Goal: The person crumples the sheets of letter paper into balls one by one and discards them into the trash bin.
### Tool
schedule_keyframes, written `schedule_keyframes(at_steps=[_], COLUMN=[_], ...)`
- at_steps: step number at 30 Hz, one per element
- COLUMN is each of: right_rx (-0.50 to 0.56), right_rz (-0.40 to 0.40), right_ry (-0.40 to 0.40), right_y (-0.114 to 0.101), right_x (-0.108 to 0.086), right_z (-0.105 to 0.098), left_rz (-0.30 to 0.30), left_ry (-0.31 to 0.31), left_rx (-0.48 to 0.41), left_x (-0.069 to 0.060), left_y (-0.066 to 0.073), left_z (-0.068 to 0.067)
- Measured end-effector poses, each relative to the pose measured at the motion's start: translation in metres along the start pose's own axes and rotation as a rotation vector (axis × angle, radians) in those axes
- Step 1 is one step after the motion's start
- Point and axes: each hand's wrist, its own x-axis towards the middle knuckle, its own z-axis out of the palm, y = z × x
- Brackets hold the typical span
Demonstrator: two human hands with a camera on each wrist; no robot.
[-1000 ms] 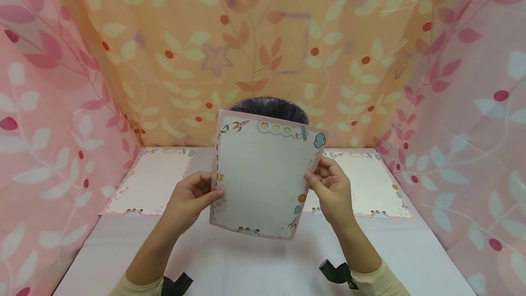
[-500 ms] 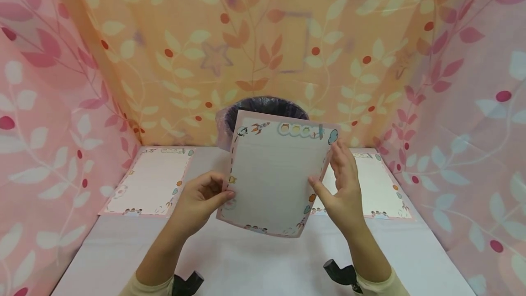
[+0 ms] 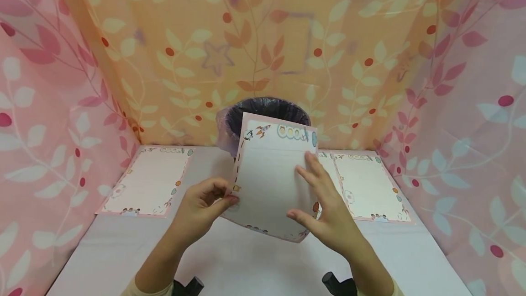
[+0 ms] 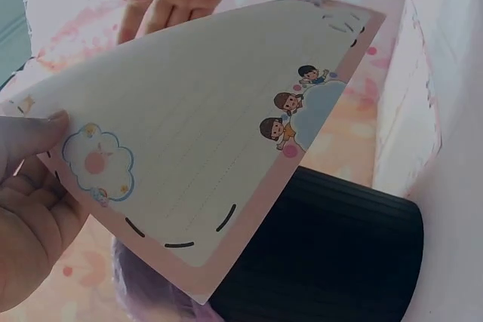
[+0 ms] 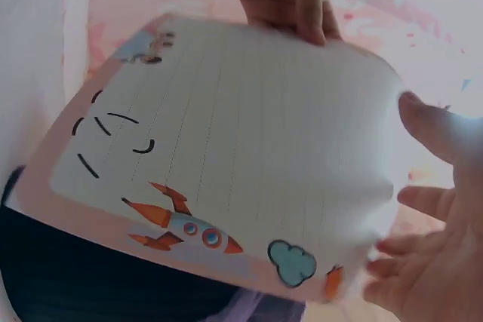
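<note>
In the head view, the sheet (image 3: 267,186) was raised between the hands, before the bin (image 3: 227,134); the left hand (image 3: 201,209) pinched its left edge, while the right hand (image 3: 324,209), fingers spread, overlapped its right side. In the left wrist view, the left thumb lay over the bowed sheet's border, the bin beyond. In the right wrist view, the right fingers were extended along the opposite edge, contact unclear.

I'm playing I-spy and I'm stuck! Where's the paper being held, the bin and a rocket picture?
Held paper (image 3: 267,182), head view: middle of the sheet.
Bin (image 4: 339,250), left wrist view: dark outer wall.
Rocket picture (image 5: 201,234), right wrist view: body, by the round windows.
</note>
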Motion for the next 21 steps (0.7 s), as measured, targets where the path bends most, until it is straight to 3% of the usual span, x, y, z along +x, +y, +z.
schedule_keyframes(at_steps=[5, 11, 16, 21], right_rx=[0.043, 0.108, 0.209, 0.236], right_rz=[0.033, -0.014, -0.006, 0.067], right_ry=[-0.146, -0.229, -0.242, -0.179], right_y=[-0.006, -0.006, -0.001, 0.005], right_x=[-0.001, -0.003, -0.003, -0.001], right_z=[0.009, 0.021, 0.032, 0.041], left_rz=[0.030, 0.022, 0.038, 0.051], left_ry=[-0.021, 0.012, 0.065, 0.155], left_rx=[-0.032, -0.015, 0.038, 0.102], left_x=[0.000, 0.000, 0.001, 0.003], left_y=[-0.003, -0.007, -0.014, -0.020], left_z=[0.005, 0.011, 0.015, 0.021])
